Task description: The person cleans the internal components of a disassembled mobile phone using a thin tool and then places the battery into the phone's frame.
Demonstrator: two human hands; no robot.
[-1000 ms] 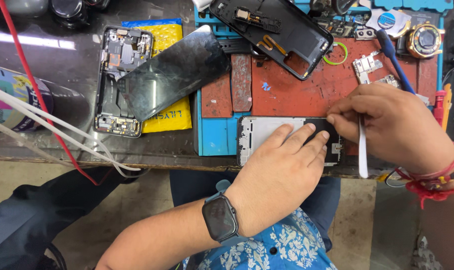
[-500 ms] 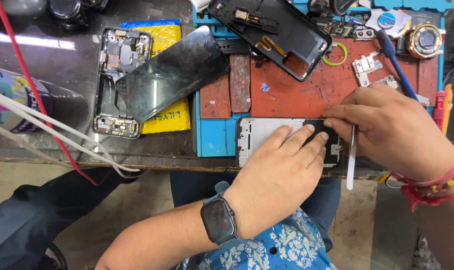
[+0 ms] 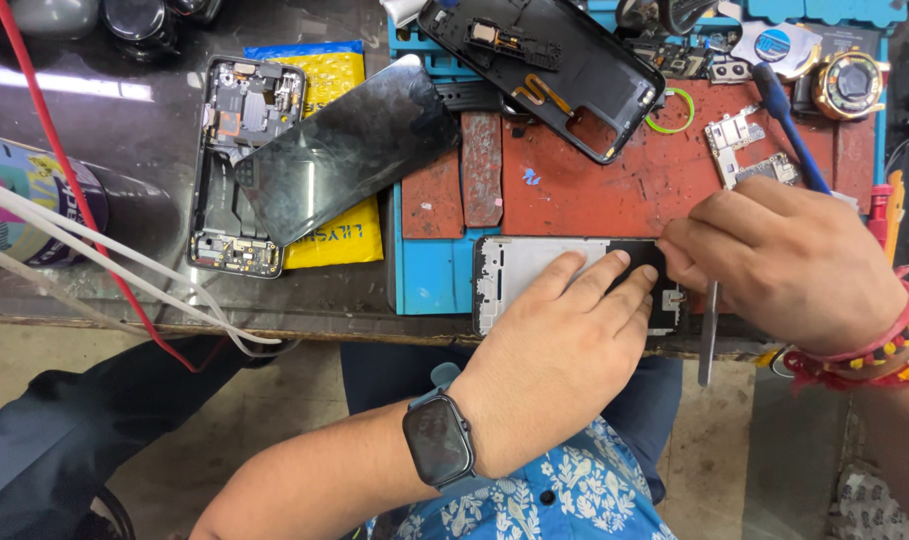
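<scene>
Currently both hands are on the phone frame (image 3: 519, 275), which lies flat at the near edge of the worktop (image 3: 124, 180), half on the blue mat (image 3: 429, 275), just below the red pad (image 3: 594, 190).

Left hand (image 3: 564, 355): palm down, fingers spread flat over the frame's middle, pressing on it. Nothing pinched in it, grip apart. Smartwatch (image 3: 439, 440) on that wrist.

Right hand (image 3: 794, 265): fingertips bunched tight at the frame's right end, on the dark part (image 3: 646, 258) there. It also carries a thin metal pry tool (image 3: 709, 335), blade hanging down past the worktop edge. Grip is closed around the tool's upper end; exact hold is hidden under the fingers. Beaded bands (image 3: 874, 350) on that wrist.

Around it:
- Second phone body (image 3: 236, 170), opened, boards exposed, well left of the frame; a dark glass panel (image 3: 349, 150) lies tilted across it and across a yellow pouch (image 3: 339, 80).
- Black back housing (image 3: 559, 65) with an orange flex, tilted, at the top of the red pad.
- Small metal shields (image 3: 739, 140) on the pad's right side, blue-handled screwdriver (image 3: 789, 125) just beside them, partly under the right hand.
- Green ring (image 3: 674, 110) touching the housing's right edge.
- Red cable (image 3: 54, 160) and white cables (image 3: 104, 260) cross the left of the worktop.
</scene>
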